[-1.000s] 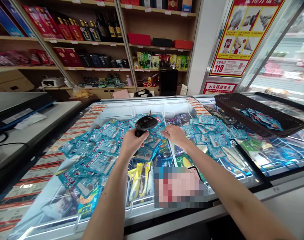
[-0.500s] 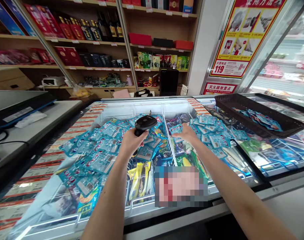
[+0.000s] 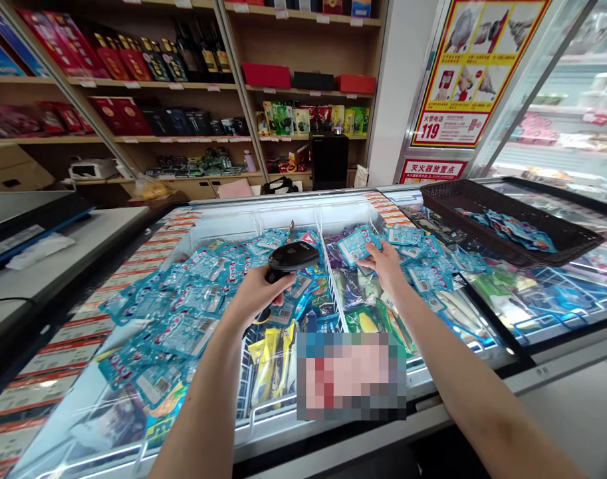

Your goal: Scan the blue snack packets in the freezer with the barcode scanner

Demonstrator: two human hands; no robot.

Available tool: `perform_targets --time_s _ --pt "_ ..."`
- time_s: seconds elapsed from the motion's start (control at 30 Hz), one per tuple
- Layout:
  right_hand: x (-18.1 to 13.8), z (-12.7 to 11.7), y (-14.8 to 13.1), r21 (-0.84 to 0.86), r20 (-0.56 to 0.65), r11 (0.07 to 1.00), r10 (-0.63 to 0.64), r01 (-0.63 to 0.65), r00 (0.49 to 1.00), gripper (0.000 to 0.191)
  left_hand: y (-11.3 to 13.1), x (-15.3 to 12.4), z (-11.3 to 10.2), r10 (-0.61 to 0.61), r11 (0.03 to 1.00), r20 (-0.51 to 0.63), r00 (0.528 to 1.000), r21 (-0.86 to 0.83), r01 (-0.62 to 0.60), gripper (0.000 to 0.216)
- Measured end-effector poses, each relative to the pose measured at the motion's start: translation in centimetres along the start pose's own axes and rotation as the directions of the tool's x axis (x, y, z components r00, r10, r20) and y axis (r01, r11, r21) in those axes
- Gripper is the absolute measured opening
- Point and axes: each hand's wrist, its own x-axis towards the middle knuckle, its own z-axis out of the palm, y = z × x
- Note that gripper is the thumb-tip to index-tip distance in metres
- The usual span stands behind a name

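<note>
Beside blue packets (image 3: 427,278) sits a dark basket (image 3: 575,243).

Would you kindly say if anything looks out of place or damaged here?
Blue packets lie strewn in overlapping heaps on the freezer glass; that looks untidy, unlike those gathered in the basket. A pixelated patch hides one area; no damage shows.

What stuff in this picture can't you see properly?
In the head view:
Scanner handle: mostly covered by the left hand.
Blue packet: its small print is too tiny to read, and the right hand covers part.
Whatever is behind the pixelated patch: hidden by those blocks.
Poster: top cut off by the upper edge.
</note>
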Motion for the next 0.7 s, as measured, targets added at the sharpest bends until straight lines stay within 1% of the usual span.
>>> perform_targets --time_s 0.07,0.13,0.2,0.3,0.43,0.7 --pt "0.0 0.0 -0.4 0.106 0.005 0.994 0.019 -0.019 1.000 0.035 0.2 -0.1 0.3 0.021 1.000 0.069 0.997 -0.017 -0.020 0.032" --pt "-0.4 0.1 -0.7 0.137 0.010 0.990 0.028 -0.029 1.000 0.034 0.4 -0.1 0.7 0.033 0.999 0.115 0.993 -0.033 -0.029 0.032" --pt "-0.9 0.4 -1.0 0.118 0.009 0.993 0.032 -0.033 0.999 0.035 0.6 -0.3 1.1 0.031 0.999 0.137 0.990 -0.027 -0.027 0.031" --pt "-1.5 0.9 -1.2 0.045 0.010 0.998 0.035 -0.035 0.999 0.035 0.8 -0.4 1.6 0.019 1.000 0.145 0.989 -0.015 -0.018 0.031" --pt "-1.7 1.1 -0.8 -0.024 0.023 0.999 0.041 -0.041 0.999 0.036 1.0 -0.5 1.9 0.022 0.999 0.159 0.987 -0.039 -0.016 0.029" --pt "-1.4 1.2 -0.3 -0.023 0.012 0.999 0.036 -0.036 0.999 0.039 1.2 -0.6 2.3 0.008 1.000 0.158 0.987 -0.030 -0.004 0.028"
